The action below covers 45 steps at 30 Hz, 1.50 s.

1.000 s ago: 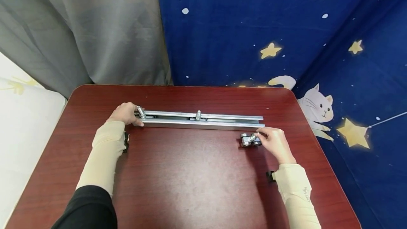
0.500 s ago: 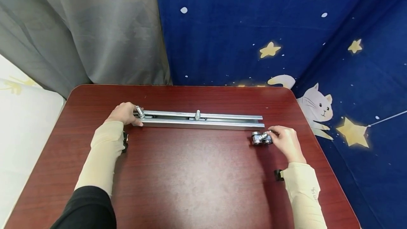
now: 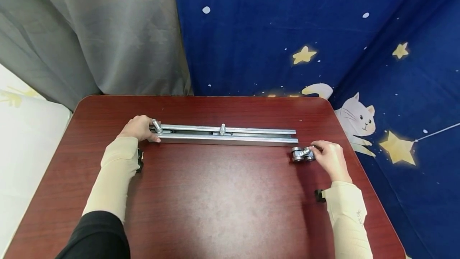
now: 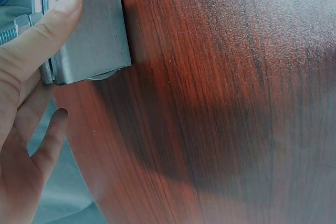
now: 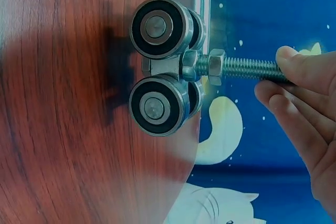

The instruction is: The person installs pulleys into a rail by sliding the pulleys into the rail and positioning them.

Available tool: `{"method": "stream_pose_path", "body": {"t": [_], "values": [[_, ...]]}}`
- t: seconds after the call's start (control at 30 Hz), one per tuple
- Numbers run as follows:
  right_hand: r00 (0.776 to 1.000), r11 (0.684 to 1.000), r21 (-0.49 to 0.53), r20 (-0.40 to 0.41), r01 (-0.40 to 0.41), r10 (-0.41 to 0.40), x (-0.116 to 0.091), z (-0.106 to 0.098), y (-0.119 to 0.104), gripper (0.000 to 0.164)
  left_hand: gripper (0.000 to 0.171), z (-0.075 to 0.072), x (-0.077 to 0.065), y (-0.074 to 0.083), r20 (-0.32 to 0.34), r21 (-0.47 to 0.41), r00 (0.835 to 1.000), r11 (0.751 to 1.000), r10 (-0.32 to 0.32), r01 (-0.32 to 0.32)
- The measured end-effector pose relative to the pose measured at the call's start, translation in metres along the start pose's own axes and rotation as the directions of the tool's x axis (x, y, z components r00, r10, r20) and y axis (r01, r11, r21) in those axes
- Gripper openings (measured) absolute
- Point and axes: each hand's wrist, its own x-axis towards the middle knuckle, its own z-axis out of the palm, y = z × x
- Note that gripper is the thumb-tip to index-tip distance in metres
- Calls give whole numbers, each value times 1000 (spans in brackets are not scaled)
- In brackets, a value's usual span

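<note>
A metal track (image 3: 230, 141) with a slot along its top lies across the table. My left hand (image 3: 138, 128) grips its left end, the thumb along the near side wall in the left wrist view (image 4: 31, 51). Two bolts stand up out of the slot, one bolt (image 3: 156, 126) by my left hand and another bolt (image 3: 223, 129) near the middle. My right hand (image 3: 330, 158) pinches the threaded bolt end of a roller trolley (image 5: 167, 66) between thumb and fingers. This trolley has several dark-ringed metal wheels and hex nuts, and it is just off the track's right end, on the near side.
The reddish-brown wooden table (image 3: 223, 195) has a rounded far edge. Behind it hang a grey curtain (image 3: 133, 31) and a blue curtain (image 3: 251, 31) with stars and a cat. A white surface (image 3: 28, 151) lies beyond the table's left edge.
My right hand has carried the roller trolley to the right, from below the track's right part to just past its end. My left hand stays on the track's left end.
</note>
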Motion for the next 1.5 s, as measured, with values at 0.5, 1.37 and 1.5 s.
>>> {"method": "stream_pose_path", "body": {"t": [0.5,1.37,1.5], "values": [[997,997,-16,12,-71,72,6,-5,19,5,47,2,0,-2,1,-7,1000,1000,-20,20],[997,995,-67,28,-68,70,43,8,31,5,51,2,2,-3,1,-20,1000,1000,-10,10],[995,994,-70,52,-82,86,47,9,30,6,52,1,2,-1,3,-27,1000,999,-17,17]]}}
